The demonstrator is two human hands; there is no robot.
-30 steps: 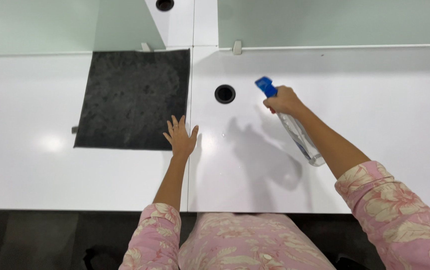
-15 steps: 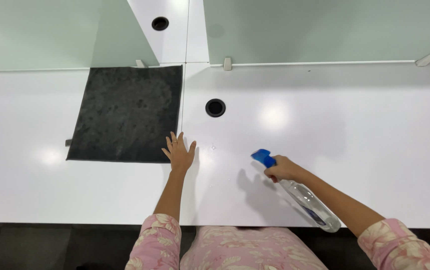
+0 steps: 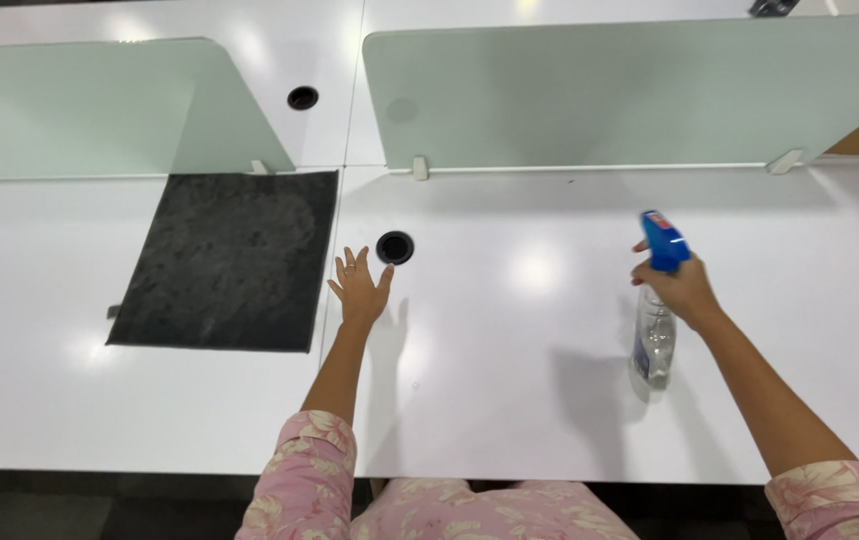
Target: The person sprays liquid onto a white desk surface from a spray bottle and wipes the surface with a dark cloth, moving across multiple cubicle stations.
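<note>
My right hand (image 3: pixel 684 288) grips a clear spray bottle (image 3: pixel 654 345) by its neck, the blue trigger head (image 3: pixel 663 240) pointing away from me, the bottle's base hanging over the white desk (image 3: pixel 529 400). My left hand (image 3: pixel 359 288) rests flat on the desk with fingers spread, holding nothing. It lies just right of a dark grey cloth mat (image 3: pixel 229 260) and just below a round black cable hole (image 3: pixel 395 247). Both arms wear pink floral sleeves.
Frosted glass dividers (image 3: pixel 639 90) stand upright along the back of the desk, a second one (image 3: pixel 99 110) at left. Another black cable hole (image 3: pixel 302 97) sits on the desk beyond them. The desk's front edge runs along the bottom, dark floor below it.
My right hand has swung the spray bottle from the desk's middle out to the right, holding it more upright. My left hand stays flat by the mat. The view has shifted back.
</note>
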